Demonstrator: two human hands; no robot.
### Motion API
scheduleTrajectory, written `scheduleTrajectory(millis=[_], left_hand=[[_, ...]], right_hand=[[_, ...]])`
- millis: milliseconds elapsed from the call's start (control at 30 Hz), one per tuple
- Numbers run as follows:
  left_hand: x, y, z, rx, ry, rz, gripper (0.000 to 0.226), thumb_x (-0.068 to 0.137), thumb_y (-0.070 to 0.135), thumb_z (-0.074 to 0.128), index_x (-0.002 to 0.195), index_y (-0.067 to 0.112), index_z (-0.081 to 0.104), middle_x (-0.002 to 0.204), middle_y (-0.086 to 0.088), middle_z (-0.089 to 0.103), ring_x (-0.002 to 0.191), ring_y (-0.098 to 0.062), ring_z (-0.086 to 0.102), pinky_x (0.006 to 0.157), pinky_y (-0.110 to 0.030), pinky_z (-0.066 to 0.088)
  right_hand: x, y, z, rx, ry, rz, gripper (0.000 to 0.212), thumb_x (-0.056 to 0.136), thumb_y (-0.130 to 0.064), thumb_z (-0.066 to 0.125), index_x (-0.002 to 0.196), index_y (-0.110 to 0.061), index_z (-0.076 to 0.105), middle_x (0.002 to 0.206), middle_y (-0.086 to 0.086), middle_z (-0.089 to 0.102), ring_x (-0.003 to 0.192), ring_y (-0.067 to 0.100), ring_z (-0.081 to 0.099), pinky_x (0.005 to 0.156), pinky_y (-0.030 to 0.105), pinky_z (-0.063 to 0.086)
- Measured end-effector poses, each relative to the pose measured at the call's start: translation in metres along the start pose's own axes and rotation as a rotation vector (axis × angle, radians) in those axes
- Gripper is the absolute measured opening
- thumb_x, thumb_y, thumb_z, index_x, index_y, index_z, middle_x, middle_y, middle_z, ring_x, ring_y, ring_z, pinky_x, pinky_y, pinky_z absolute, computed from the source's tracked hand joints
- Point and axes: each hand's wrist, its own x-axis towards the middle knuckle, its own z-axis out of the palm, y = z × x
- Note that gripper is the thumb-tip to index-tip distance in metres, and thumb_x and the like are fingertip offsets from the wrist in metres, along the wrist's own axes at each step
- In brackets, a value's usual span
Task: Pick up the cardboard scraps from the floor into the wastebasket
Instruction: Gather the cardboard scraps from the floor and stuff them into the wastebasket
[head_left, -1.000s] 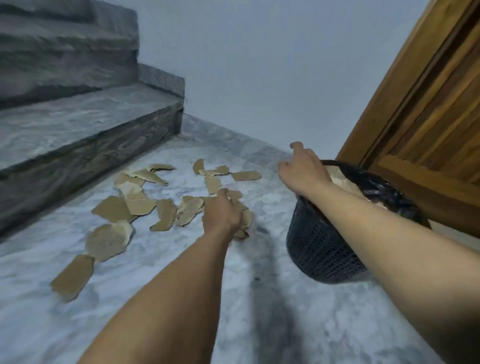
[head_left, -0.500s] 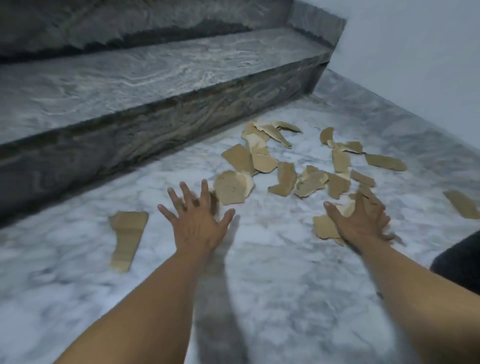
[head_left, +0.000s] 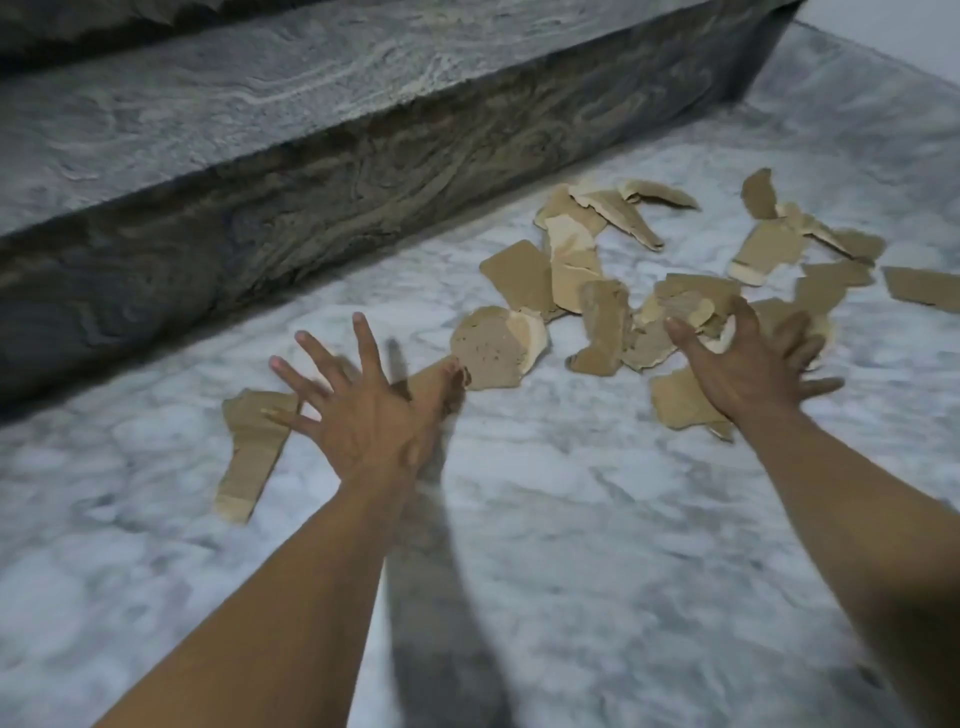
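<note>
Torn brown cardboard scraps (head_left: 571, 270) scattered flat, partly overlapping, on the pale marble floor (head_left: 571, 519)

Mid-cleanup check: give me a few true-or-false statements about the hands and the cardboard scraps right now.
1. The left hand and the right hand both have their fingers spread. True.
2. The cardboard scraps lie on top of the stone step. False: they lie on the marble floor in front of it.
3. A long scrap lies apart from the main pile, by the left hand. True.
4. The wastebasket stands beside the right hand. False: no wastebasket is in view.
</note>
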Motion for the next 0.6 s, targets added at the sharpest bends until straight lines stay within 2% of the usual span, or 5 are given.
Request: scheduleTrajectory(millis=[133, 300, 400, 500, 600], left_hand=[[-0.002, -0.027, -0.003, -0.041, -0.131, -0.195, 0.119, 0.061, 0.106, 0.01, 0.157, 0.042, -0.018, 0.164, -0.021, -0.027, 0.148, -0.054, -0.023, 0.108, -0.079, -0.01], [0.018, 0.011, -0.001, -0.033, -0.188, 0.073, 0.126, 0.06, 0.107, 0.024, 0.157, 0.039, -0.021, 0.169, -0.015, -0.012, 0.152, -0.046, -0.015, 0.114, -0.074, -0.009], [0.028, 0.038, 0.008, 0.034, -0.129, 0.275, 0.134, 0.061, 0.102, 0.04, 0.16, 0.03, -0.014, 0.168, -0.013, 0.01, 0.154, -0.038, 0.006, 0.118, -0.064, 0.015], [0.039, 0.049, 0.012, 0.073, -0.027, 0.347, 0.137, 0.054, 0.106, 0.035, 0.161, 0.03, 0.0, 0.16, -0.012, 0.025, 0.147, -0.037, 0.017, 0.112, -0.057, 0.022], [0.054, 0.051, 0.015, -0.004, -0.076, 0.215, 0.134, 0.052, 0.109, 0.015, 0.161, 0.035, -0.003, 0.169, -0.011, 0.004, 0.153, -0.043, -0.007, 0.118, -0.068, -0.001]], right_hand=[[0.001, -0.036, 0.015, -0.069, -0.002, -0.149, 0.119, 0.053, -0.11, 0.019, 0.156, -0.052, 0.003, 0.169, 0.015, -0.004, 0.153, 0.045, -0.01, 0.11, 0.078, -0.006], [-0.002, -0.081, 0.032, -0.116, -0.017, -0.326, 0.114, 0.056, -0.108, 0.031, 0.154, -0.052, 0.014, 0.166, 0.013, 0.009, 0.154, 0.039, -0.004, 0.111, 0.077, -0.002], [-0.002, -0.099, 0.04, -0.125, 0.059, -0.431, 0.115, 0.053, -0.108, 0.033, 0.146, -0.041, 0.034, 0.158, 0.015, 0.023, 0.149, 0.036, 0.013, 0.113, 0.071, 0.015], [0.011, -0.107, 0.039, -0.107, 0.13, -0.402, 0.126, 0.053, -0.109, 0.028, 0.155, -0.036, 0.024, 0.166, 0.019, 0.005, 0.152, 0.042, 0.002, 0.115, 0.071, 0.004], [0.033, -0.107, 0.033, -0.061, 0.042, -0.283, 0.127, 0.054, -0.11, 0.016, 0.16, -0.042, -0.001, 0.168, 0.018, -0.015, 0.152, 0.043, -0.017, 0.112, 0.074, -0.011]])
